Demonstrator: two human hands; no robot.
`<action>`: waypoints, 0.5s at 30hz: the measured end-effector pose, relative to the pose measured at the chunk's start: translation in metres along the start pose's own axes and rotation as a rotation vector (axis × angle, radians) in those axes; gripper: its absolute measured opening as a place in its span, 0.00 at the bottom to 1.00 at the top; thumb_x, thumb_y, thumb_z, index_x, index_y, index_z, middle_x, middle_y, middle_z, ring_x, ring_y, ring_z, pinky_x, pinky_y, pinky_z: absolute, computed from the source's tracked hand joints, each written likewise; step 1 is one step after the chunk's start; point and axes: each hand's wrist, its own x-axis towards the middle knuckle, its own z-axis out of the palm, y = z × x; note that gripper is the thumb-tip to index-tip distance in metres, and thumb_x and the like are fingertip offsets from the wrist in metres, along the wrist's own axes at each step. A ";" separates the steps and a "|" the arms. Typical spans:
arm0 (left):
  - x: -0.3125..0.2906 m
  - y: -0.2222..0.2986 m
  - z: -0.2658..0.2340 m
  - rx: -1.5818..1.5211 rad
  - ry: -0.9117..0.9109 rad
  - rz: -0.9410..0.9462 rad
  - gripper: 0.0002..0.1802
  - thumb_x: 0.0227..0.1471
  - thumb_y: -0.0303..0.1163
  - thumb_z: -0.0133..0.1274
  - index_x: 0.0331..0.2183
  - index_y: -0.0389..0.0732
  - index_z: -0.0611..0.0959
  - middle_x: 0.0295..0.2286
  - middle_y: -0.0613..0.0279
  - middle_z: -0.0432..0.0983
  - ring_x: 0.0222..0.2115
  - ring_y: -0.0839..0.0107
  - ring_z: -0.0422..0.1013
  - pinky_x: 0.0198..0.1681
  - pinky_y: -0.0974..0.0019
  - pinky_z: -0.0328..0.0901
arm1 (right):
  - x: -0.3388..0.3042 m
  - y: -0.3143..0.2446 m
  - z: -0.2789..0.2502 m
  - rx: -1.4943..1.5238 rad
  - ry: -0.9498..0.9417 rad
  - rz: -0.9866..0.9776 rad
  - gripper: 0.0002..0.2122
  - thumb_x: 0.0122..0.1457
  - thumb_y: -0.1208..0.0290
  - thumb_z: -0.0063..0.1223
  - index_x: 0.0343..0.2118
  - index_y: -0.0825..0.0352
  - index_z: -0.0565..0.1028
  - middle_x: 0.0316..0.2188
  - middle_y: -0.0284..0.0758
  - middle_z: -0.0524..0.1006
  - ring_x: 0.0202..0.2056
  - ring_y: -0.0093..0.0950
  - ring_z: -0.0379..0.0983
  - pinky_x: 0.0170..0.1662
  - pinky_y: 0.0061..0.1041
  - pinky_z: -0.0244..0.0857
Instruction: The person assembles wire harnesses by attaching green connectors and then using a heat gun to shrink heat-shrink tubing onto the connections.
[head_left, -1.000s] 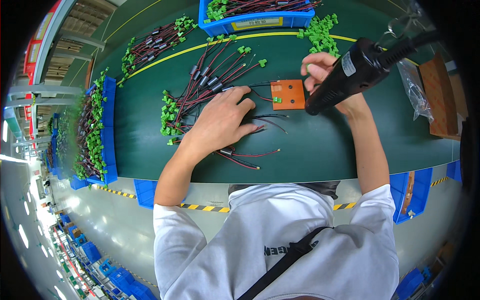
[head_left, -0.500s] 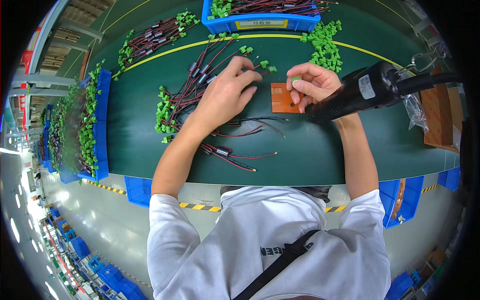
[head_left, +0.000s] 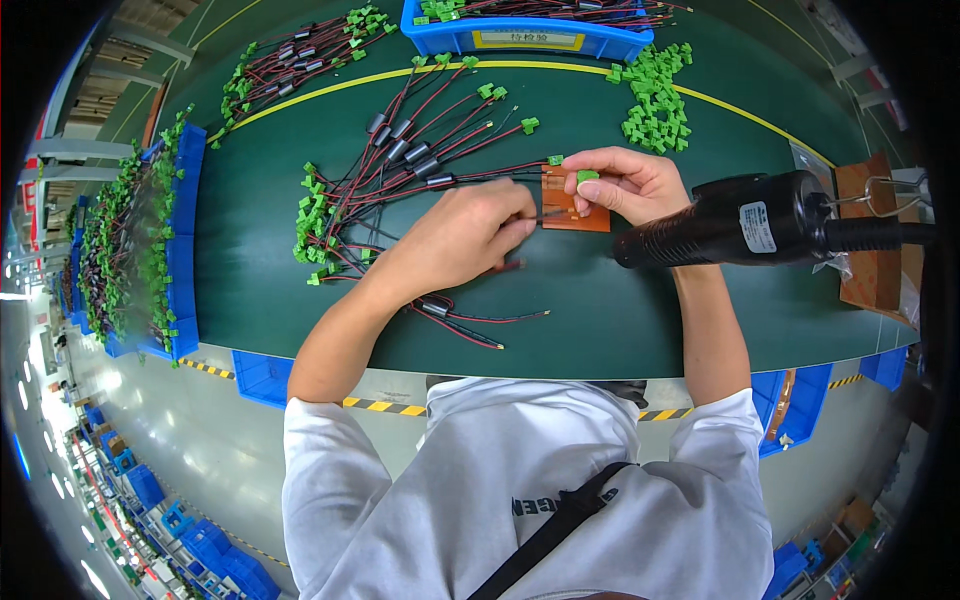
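My left hand point(head_left: 470, 235) is closed on a thin black-and-red wire point(head_left: 551, 213), whose dark end reaches the left edge of an orange block point(head_left: 591, 220). Just above that block, my right hand point(head_left: 640, 188) pinches a small green connector point(head_left: 587, 176) between thumb and fingers. Wire harnesses with black cylinders point(head_left: 397, 151) and green ends fan out left of and beyond my left hand. One more harness point(head_left: 437, 308) lies nearer me, its bare ends pointing right. A black corded screwdriver point(head_left: 720, 220) hangs over my right forearm, its tip beside the wrist.
Loose green connectors point(head_left: 655, 100) are heaped at the far right of the green table point(head_left: 590, 320). A blue bin point(head_left: 525, 38) of harnesses stands at the back, with another bundle point(head_left: 305, 62) to its left. More blue bins point(head_left: 182, 240) line the left edge; a cardboard box point(head_left: 875, 245) is at right.
My left hand has come down from the harness pile towards the orange block and closed on a wire. My right hand still holds the green connector, now above the block. The view has shifted slightly.
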 end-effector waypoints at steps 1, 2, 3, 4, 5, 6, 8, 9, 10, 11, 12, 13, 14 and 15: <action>-0.001 0.005 -0.004 -0.158 -0.170 -0.198 0.05 0.63 0.25 0.57 0.40 0.35 0.82 0.30 0.56 0.78 0.25 0.67 0.78 0.28 0.63 0.70 | 0.000 0.001 0.000 -0.004 -0.003 0.003 0.11 0.66 0.81 0.60 0.51 0.74 0.80 0.42 0.38 0.82 0.39 0.22 0.79 0.46 0.22 0.77; -0.002 0.002 -0.003 -0.162 -0.167 -0.198 0.05 0.63 0.25 0.57 0.40 0.35 0.82 0.30 0.56 0.78 0.25 0.67 0.78 0.28 0.63 0.70 | -0.001 0.004 -0.001 -0.023 0.021 -0.020 0.10 0.66 0.82 0.60 0.50 0.73 0.81 0.42 0.38 0.82 0.39 0.22 0.79 0.46 0.23 0.77; -0.003 -0.001 -0.002 -0.136 -0.187 -0.176 0.05 0.65 0.27 0.57 0.40 0.35 0.82 0.29 0.57 0.78 0.23 0.70 0.77 0.27 0.65 0.69 | 0.000 0.007 -0.002 -0.042 0.044 -0.043 0.10 0.66 0.83 0.59 0.49 0.73 0.81 0.43 0.37 0.82 0.39 0.22 0.79 0.45 0.23 0.77; -0.004 -0.005 -0.001 -0.112 -0.208 -0.151 0.06 0.66 0.28 0.56 0.40 0.35 0.82 0.28 0.59 0.77 0.21 0.73 0.76 0.26 0.66 0.68 | 0.000 0.011 -0.003 -0.047 0.044 -0.039 0.10 0.66 0.83 0.59 0.49 0.73 0.81 0.43 0.37 0.82 0.39 0.22 0.79 0.45 0.23 0.77; -0.004 -0.007 0.001 -0.118 -0.205 -0.148 0.06 0.66 0.28 0.56 0.40 0.35 0.82 0.28 0.59 0.77 0.21 0.73 0.76 0.26 0.66 0.68 | 0.001 0.015 -0.005 -0.086 0.050 -0.124 0.10 0.66 0.84 0.59 0.49 0.73 0.81 0.43 0.37 0.82 0.40 0.22 0.79 0.45 0.22 0.77; -0.004 -0.009 0.003 -0.198 -0.123 -0.123 0.06 0.66 0.27 0.57 0.40 0.34 0.82 0.29 0.60 0.77 0.22 0.73 0.76 0.27 0.66 0.68 | 0.002 0.017 -0.006 -0.125 0.056 -0.209 0.11 0.66 0.84 0.59 0.49 0.73 0.80 0.44 0.37 0.81 0.40 0.21 0.78 0.45 0.22 0.76; -0.006 -0.019 0.008 -0.282 -0.027 -0.104 0.06 0.65 0.27 0.58 0.40 0.34 0.82 0.29 0.60 0.76 0.23 0.74 0.75 0.27 0.67 0.67 | 0.002 0.018 -0.003 -0.059 0.040 -0.156 0.12 0.66 0.85 0.58 0.51 0.72 0.79 0.45 0.37 0.81 0.41 0.21 0.78 0.47 0.22 0.76; -0.006 -0.027 0.012 -0.202 0.065 -0.001 0.06 0.65 0.27 0.58 0.40 0.34 0.83 0.29 0.61 0.75 0.24 0.75 0.73 0.28 0.68 0.67 | 0.002 0.018 0.000 0.008 0.032 -0.106 0.14 0.66 0.85 0.58 0.53 0.72 0.79 0.46 0.37 0.81 0.43 0.21 0.78 0.48 0.22 0.76; -0.005 -0.029 0.013 -0.121 0.158 0.103 0.06 0.64 0.26 0.59 0.40 0.33 0.84 0.30 0.62 0.74 0.26 0.76 0.72 0.29 0.68 0.66 | 0.001 0.018 0.003 0.002 0.024 -0.102 0.14 0.66 0.85 0.58 0.53 0.72 0.79 0.46 0.37 0.81 0.43 0.21 0.78 0.48 0.22 0.76; -0.004 -0.031 0.015 -0.126 0.167 0.102 0.06 0.64 0.26 0.59 0.40 0.33 0.84 0.30 0.62 0.74 0.26 0.76 0.72 0.29 0.68 0.66 | 0.001 0.020 0.007 -0.050 0.030 -0.102 0.15 0.66 0.85 0.58 0.55 0.72 0.77 0.46 0.36 0.81 0.44 0.22 0.79 0.51 0.23 0.76; -0.004 -0.033 0.016 -0.163 0.166 0.063 0.06 0.63 0.26 0.61 0.39 0.33 0.84 0.30 0.63 0.74 0.27 0.77 0.71 0.29 0.69 0.65 | 0.001 0.021 0.010 -0.102 0.035 -0.103 0.17 0.66 0.85 0.58 0.57 0.72 0.76 0.47 0.36 0.81 0.46 0.22 0.79 0.53 0.23 0.76; -0.003 -0.032 0.016 -0.201 0.162 0.025 0.06 0.62 0.26 0.62 0.38 0.33 0.85 0.30 0.64 0.73 0.27 0.77 0.69 0.30 0.69 0.65 | -0.001 0.021 0.012 -0.028 0.046 -0.031 0.17 0.64 0.85 0.60 0.56 0.70 0.79 0.47 0.36 0.81 0.48 0.24 0.79 0.55 0.24 0.75; -0.002 -0.031 0.015 -0.207 0.170 0.025 0.06 0.62 0.26 0.62 0.38 0.33 0.85 0.30 0.64 0.73 0.27 0.77 0.69 0.30 0.69 0.65 | -0.001 0.021 0.010 -0.035 0.040 -0.027 0.17 0.64 0.85 0.60 0.56 0.70 0.79 0.47 0.36 0.81 0.48 0.24 0.79 0.55 0.24 0.75; 0.000 -0.030 0.014 -0.241 0.160 0.005 0.07 0.61 0.27 0.62 0.37 0.33 0.85 0.30 0.60 0.74 0.27 0.72 0.71 0.31 0.66 0.67 | 0.000 0.022 0.008 -0.249 0.030 -0.146 0.16 0.63 0.85 0.61 0.53 0.70 0.80 0.47 0.36 0.81 0.48 0.25 0.79 0.55 0.24 0.75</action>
